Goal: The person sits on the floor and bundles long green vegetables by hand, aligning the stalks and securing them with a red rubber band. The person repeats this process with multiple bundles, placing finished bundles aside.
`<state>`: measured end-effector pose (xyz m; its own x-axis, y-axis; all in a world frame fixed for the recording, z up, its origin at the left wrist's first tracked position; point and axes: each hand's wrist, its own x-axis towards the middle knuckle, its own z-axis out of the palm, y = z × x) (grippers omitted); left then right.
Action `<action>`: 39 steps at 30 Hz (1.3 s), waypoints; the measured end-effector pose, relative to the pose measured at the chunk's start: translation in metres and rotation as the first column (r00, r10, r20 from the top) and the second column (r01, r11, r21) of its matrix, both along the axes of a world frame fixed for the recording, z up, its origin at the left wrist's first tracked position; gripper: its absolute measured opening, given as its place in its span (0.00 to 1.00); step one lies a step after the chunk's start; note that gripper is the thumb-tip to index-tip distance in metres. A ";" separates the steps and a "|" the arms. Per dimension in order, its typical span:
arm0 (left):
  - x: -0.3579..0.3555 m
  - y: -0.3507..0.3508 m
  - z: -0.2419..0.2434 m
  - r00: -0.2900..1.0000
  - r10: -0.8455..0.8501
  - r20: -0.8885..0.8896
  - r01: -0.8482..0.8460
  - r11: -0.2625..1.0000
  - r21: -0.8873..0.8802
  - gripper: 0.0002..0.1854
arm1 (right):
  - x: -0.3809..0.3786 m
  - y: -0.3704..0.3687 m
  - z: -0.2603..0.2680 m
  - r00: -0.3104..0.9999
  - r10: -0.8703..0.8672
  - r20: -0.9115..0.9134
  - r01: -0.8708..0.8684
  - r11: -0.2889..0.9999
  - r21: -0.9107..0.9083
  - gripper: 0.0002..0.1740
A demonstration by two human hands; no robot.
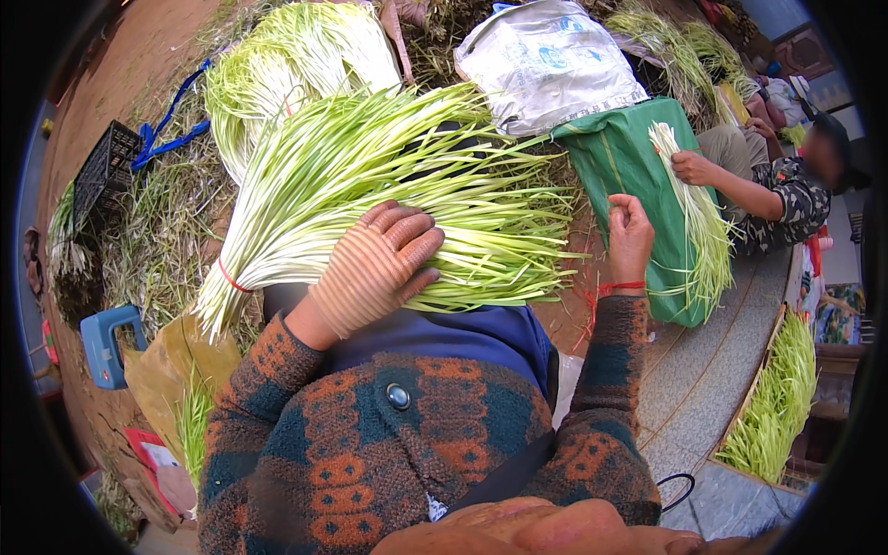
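Note:
A large bundle of pale garlic chives (388,201), white at the stems and yellow-green at the leaves, lies across my lap. A red band (234,277) ties its stem end. My left hand (381,260), in a thin striped glove with a coated finger side, rests on top of the bundle with its fingers slightly bent; its palm side is hidden. My bare right hand (631,225) is raised to the right of the leaf tips, thumb and forefinger close together. Whether anything thin is between them cannot be seen. Red strings (590,302) hang beside that wrist.
More chive bundles (305,62) lie ahead. A white woven sack (548,66) adjoins a green tarpaulin-covered block (624,166). There another person's hand (694,168) holds a small chive bundle (687,194). A black crate (105,163) and blue plastic case (111,343) stand left.

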<state>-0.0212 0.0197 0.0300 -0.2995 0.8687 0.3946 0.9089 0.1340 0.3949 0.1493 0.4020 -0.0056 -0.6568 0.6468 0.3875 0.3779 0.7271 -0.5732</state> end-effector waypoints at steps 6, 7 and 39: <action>0.000 0.000 -0.001 1.000 0.006 -0.016 -0.006 1.000 0.001 0.28 | 0.008 -0.007 0.011 0.982 -0.003 0.189 -0.008 0.998 0.061 0.06; 0.000 0.000 -0.002 1.000 0.008 -0.019 -0.008 1.000 0.005 0.29 | 0.009 -0.008 0.012 0.973 -0.008 0.231 -0.002 0.999 0.044 0.06; -0.001 -0.001 -0.002 1.000 -0.004 0.015 0.004 1.000 -0.004 0.28 | 0.000 -0.053 0.007 0.916 0.355 0.188 -0.300 0.915 -0.269 0.08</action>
<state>-0.0220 0.0187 0.0283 -0.3015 0.8715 0.3869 0.9036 0.1315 0.4077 0.1489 0.3486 0.0010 -0.8992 0.4321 0.0686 0.2812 0.6909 -0.6660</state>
